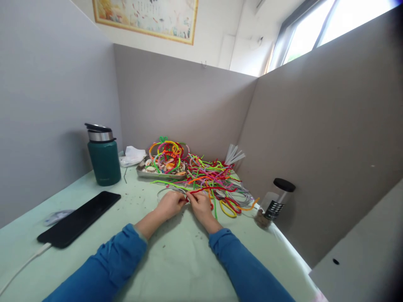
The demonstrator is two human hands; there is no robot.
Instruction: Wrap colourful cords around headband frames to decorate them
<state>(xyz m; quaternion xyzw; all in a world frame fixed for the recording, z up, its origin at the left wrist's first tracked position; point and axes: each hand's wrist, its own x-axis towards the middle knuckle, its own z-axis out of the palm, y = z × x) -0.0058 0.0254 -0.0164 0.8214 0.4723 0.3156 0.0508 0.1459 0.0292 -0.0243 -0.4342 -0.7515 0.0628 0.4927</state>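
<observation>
My left hand and my right hand meet close together above the table, fingertips pinched. A thin silver-grey hoop curves out behind my left hand, which grips it; the grip point itself is covered by the fingers. From my right hand a red pipe cleaner stretches off to the right, and a bit of red shows between the two hands. Just beyond lies a tangled heap of many-coloured pipe cleaners. A lime-green pipe cleaner lies behind the hoop.
A metal tray holds finished-looking coloured rings and small round pieces. At left stand a green bottle and a black phone on a white cable. A clear jar with a black lid leans at right. Grey partitions enclose the table.
</observation>
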